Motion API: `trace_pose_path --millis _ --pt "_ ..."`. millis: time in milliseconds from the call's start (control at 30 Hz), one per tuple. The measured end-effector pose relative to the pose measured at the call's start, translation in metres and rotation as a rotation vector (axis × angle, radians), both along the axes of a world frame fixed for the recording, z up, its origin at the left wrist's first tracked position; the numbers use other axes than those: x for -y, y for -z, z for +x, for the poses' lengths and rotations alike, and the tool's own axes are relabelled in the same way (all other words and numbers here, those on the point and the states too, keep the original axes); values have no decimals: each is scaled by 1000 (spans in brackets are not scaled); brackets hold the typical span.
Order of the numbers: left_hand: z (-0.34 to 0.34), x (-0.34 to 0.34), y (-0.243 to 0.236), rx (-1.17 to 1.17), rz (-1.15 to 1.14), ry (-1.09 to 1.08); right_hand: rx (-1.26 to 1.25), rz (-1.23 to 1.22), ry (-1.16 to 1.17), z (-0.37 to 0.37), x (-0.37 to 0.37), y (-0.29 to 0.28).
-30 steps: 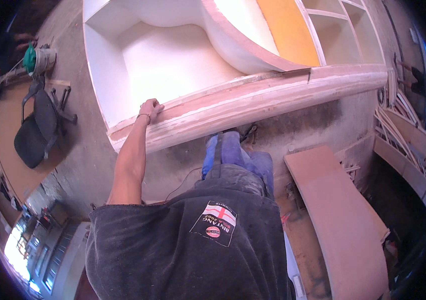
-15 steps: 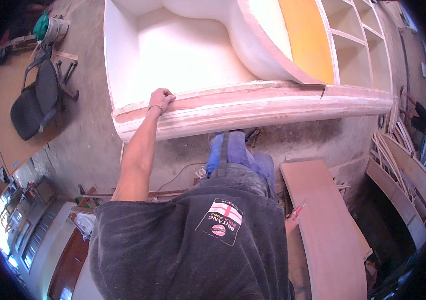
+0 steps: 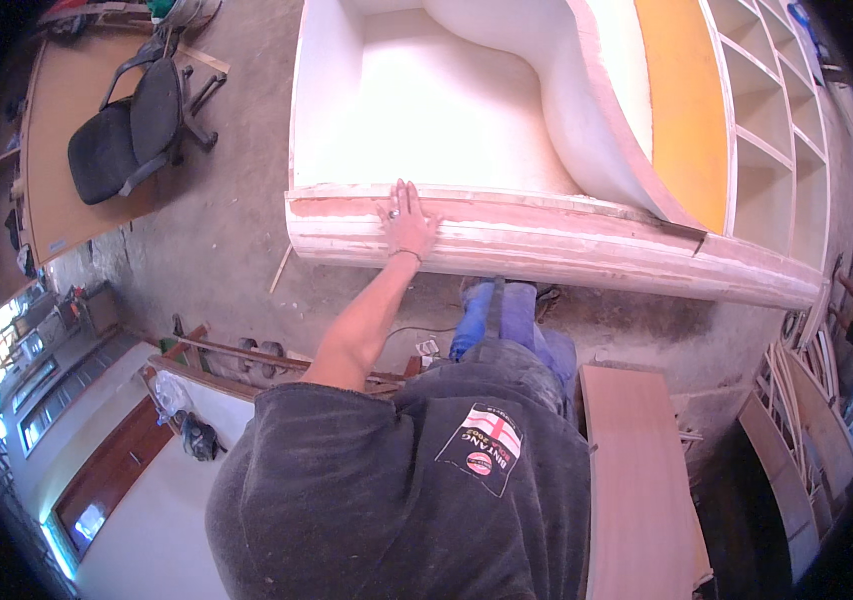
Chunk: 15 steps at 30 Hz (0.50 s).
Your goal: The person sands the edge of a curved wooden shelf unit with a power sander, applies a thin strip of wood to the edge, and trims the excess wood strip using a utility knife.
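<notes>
My left hand (image 3: 408,225) lies flat on the rounded wooden edge (image 3: 547,238) of a large white cabinet (image 3: 437,110), fingers spread and pointing away from me. It grips nothing. The curved edge is made of narrow strips with pale filler in streaks along it. Inside the cabinet runs a wavy white partition (image 3: 567,110), with an orange panel (image 3: 687,110) to its right. My right hand is out of sight, behind my body or beyond the view.
A wooden board (image 3: 637,450) lies at my right. Further right are leaning boards and thin strips (image 3: 792,400). A black office chair (image 3: 132,130) stands at the far left near a tan panel (image 3: 77,190). A white-topped surface (image 3: 177,510) is at lower left.
My left hand has slid right along the rounded edge and flattened, fingers spreading. My right hand, which held a red-handled tool, has left the view. The view has shifted.
</notes>
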<state>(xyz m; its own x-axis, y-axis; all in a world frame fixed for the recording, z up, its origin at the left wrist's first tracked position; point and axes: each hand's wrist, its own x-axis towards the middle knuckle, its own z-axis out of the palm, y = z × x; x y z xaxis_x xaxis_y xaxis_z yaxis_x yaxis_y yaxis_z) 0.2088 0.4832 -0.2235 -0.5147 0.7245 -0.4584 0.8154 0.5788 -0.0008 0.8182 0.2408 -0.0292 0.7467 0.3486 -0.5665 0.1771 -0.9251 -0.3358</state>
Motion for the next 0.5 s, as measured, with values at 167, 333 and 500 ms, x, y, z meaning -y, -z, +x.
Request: trace_pose_path --millis 167,333,500 --pt "61 -11 -20 103 -37 32 -26 -14 19 1 -2 0" --pt "124 -34 -28 197 -18 138 -45 -19 30 0 -2 1" --pt "181 -64 -40 308 1 297 -51 -17 47 -1 5 -3"
